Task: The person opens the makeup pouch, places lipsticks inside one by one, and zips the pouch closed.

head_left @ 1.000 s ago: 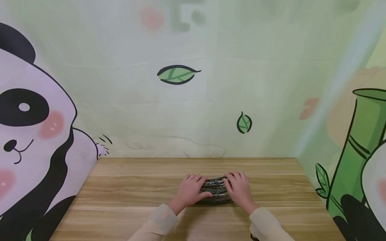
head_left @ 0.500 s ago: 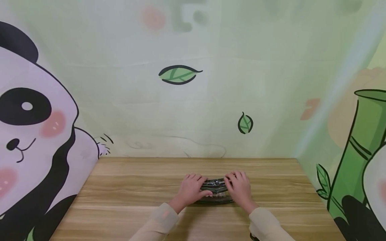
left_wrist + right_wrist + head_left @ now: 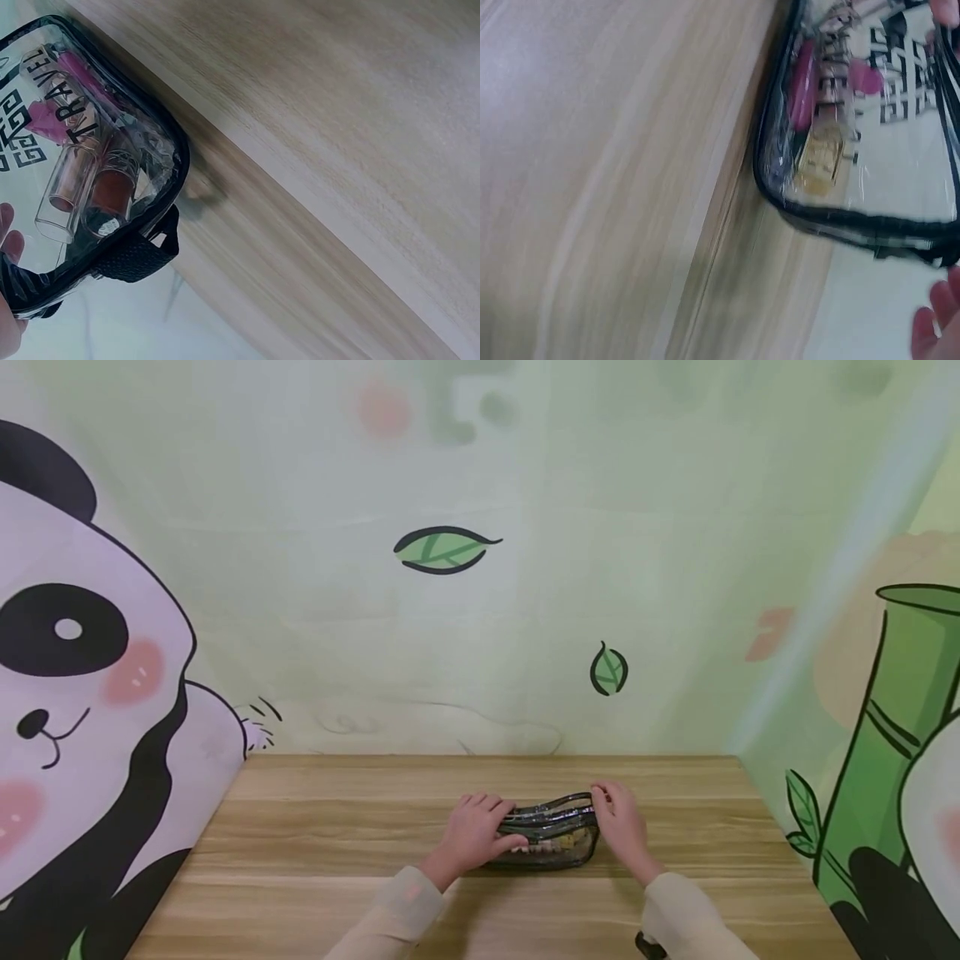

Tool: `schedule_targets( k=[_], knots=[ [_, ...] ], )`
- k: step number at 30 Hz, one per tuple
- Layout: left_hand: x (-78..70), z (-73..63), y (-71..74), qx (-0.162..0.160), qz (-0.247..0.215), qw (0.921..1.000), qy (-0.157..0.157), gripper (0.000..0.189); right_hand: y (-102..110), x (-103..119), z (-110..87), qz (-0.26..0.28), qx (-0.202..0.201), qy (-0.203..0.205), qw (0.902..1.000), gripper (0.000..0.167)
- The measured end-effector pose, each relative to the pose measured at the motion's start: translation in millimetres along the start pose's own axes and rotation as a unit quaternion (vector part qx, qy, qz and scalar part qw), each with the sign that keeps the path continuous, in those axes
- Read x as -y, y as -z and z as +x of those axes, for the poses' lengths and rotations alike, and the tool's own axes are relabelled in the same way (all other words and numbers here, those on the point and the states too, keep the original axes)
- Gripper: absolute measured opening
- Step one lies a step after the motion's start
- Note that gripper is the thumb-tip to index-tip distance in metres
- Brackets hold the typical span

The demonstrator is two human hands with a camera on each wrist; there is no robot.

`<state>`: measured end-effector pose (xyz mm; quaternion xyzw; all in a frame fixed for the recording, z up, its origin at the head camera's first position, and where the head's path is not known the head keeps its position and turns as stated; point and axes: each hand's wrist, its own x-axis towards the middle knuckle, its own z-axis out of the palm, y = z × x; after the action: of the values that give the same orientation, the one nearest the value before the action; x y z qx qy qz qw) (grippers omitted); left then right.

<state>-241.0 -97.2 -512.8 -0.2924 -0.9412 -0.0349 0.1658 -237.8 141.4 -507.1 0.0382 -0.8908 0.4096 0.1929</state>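
A clear plastic travel pouch (image 3: 551,852) with black trim stands on the wooden table. Its left end is gripped by my left hand (image 3: 472,833), with the thumb on the near side. My right hand (image 3: 621,827) is at the upper right corner, fingers curled against the black top edge; what exactly they pinch is too small to tell. In the left wrist view, clear tubes (image 3: 112,191) with brown contents lie inside the pouch. A pink item (image 3: 804,86) and a gold block-shaped piece (image 3: 821,161) show through its wall in the right wrist view.
The wooden table (image 3: 337,827) stretches around the pouch on all sides. A backdrop (image 3: 300,568) printed with pandas, leaves and bamboo hangs behind the table's far edge. A black band (image 3: 649,946) shows at the right sleeve.
My right hand has moved right along the pouch's top to its right corner, uncovering the pouch's right end, which looks raised. My left hand has stayed in place.
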Motion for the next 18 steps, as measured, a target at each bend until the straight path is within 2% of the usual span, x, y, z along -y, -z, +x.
schedule_targets(
  k=[3, 5, 8, 13, 18],
  knots=[
    [0.5, -0.1, 0.8, 0.011, -0.003, 0.9999, 0.004, 0.06, 7, -7, 1.8, 0.02, 0.048, -0.067, 0.9964, 0.031],
    [0.5, -0.3, 1.4, 0.018, -0.003, 0.9998, 0.006, 0.06, 11, -10, 2.7, 0.033, 0.081, -0.105, 0.9906, 0.033],
    [0.5, -0.4, 2.0, 0.024, -0.003, 0.9997, 0.008, 0.06, 16, -15, 3.1, 0.065, 0.112, -0.142, 0.9813, 0.035],
    [0.5, 0.2, 3.1, 0.03, 0.0, 0.9995, 0.008, 0.061, 17, -23, 3.4, 0.128, 0.126, -0.189, 0.9655, 0.033],
    [0.2, 0.4, 5.1, 0.033, -0.004, 0.9994, 0.008, 0.062, 15, -31, -1.2, 0.131, 0.179, -0.233, 0.9468, 0.035]
  ],
)
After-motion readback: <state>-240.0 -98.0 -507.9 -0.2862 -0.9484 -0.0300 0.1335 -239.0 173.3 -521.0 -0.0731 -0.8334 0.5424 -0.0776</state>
